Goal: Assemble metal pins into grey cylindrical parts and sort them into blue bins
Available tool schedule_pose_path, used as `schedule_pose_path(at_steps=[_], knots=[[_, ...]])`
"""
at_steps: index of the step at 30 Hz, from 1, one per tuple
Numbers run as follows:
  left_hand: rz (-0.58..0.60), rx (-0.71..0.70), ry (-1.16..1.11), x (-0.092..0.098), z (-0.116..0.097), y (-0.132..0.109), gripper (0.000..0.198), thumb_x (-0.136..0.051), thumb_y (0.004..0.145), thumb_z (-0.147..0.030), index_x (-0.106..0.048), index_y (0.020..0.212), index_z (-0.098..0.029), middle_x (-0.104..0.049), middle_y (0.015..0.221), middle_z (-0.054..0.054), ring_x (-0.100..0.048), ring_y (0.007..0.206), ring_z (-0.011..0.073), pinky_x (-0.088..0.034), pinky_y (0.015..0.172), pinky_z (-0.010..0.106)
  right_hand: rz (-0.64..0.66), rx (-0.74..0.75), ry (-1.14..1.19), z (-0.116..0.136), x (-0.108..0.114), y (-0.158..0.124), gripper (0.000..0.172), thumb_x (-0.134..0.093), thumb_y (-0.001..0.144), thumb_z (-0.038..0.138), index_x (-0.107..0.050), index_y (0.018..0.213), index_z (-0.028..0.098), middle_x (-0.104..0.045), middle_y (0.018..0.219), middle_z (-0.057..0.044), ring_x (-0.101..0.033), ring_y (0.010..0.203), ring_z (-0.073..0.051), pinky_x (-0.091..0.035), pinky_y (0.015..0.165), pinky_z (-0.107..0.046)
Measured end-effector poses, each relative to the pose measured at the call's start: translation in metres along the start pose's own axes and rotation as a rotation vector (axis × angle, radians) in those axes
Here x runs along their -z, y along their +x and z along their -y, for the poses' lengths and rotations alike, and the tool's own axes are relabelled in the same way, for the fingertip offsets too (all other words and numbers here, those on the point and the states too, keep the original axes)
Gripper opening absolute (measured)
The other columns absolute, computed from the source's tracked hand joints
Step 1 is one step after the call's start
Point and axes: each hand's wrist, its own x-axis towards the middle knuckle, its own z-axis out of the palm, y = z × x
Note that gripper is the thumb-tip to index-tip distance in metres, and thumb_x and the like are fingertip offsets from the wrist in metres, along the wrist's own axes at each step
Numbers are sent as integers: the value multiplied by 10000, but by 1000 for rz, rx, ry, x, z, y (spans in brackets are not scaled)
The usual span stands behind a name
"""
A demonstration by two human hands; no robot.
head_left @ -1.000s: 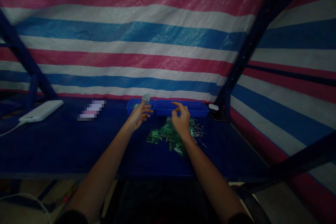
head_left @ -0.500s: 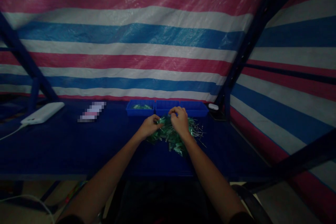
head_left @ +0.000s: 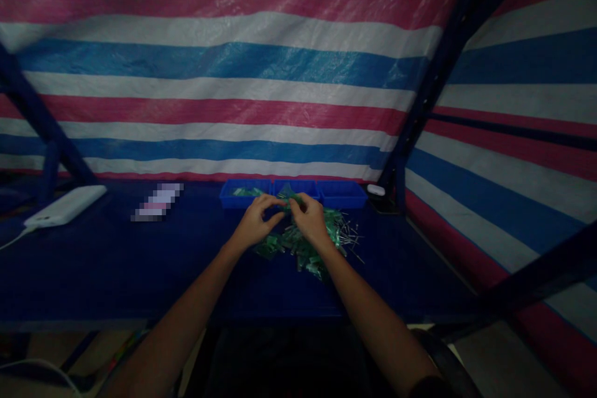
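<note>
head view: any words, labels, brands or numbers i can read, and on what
No text can be read.
Flat item on the table: blurred out, unreadable.
White power bank: no legible mark.
Green parts: too small and dark to tell.
Striped tarp: no print visible.

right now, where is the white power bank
In the head view the white power bank lies at the far left of the blue table, left of the small pale flat item, near the back edge.
</note>
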Motion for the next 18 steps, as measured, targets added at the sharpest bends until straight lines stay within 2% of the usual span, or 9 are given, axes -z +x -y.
schedule_pose_path(at_steps=[3,5,6,8,10,12,14,15,18], knots=[[-38,288,-259,1,8,3,422,-440,779,-523,-632,795,-148,-629,765,66,-542,647,148,-349,511,226,62,152,-46,2,2,-2,202,-473,803,252,-657,877,215,-634,785,-18,-557,722,-148,-416,692,-255],[-57,457,-405,3,11,5,539,-356,782,-596,-620,743,-127,-623,685,66,-509,532,120,-302,447,211,129,219,-86,2,1,-4,237,-470,797,198,-668,922,238,-632,873,-31,-564,812,-159,-422,759,-270],[-69,505,-439,5,13,6,531,-386,764,-603,-618,738,-126,-620,665,58,-498,506,111,-291,436,207,154,239,-102,1,0,-4,275,-458,789,160,-667,945,248,-623,917,-33,-561,847,-159,-422,784,-274],[-99,516,-435,7,13,6,429,-520,708,-549,-621,747,-133,-616,652,33,-502,510,108,-305,449,203,166,255,-119,0,-1,-5,370,-424,754,81,-663,975,257,-585,1009,-37,-546,904,-152,-420,824,-275],[-139,436,-355,8,12,5,332,-599,673,-462,-629,765,-144,-613,659,15,-519,554,122,-339,487,210,135,234,-116,0,-2,-5,414,-419,712,48,-664,980,247,-533,1082,-47,-527,940,-150,-412,850,-276],[-178,283,-204,7,9,4,274,-602,690,-406,-642,791,-154,-617,708,21,-536,622,144,-381,542,229,98,157,-71,1,-1,-4,345,-471,702,94,-671,955,218,-513,1069,-61,-517,941,-159,-411,841,-279],[-193,106,-11,6,6,2,229,-589,722,-359,-655,844,-176,-613,803,36,-550,716,167,-417,606,251,88,44,32,3,1,-2,221,-522,726,220,-679,879,184,-544,957,-57,-526,888,-165,-414,803,-281],[-191,22,82,6,5,2,210,-588,732,-333,-659,869,-190,-602,851,41,-551,772,176,-433,647,264,96,-19,98,4,2,-1,217,-520,745,300,-677,827,174,-562,874,-44,-534,839,-160,-415,774,-278],[-166,-174,279,5,5,0,186,-586,750,-265,-660,914,-220,-547,973,49,-528,903,189,-445,791,324,121,-204,262,7,6,2,350,-473,760,462,-635,675,163,-550,638,6,-517,645,-128,-402,644,-253]])
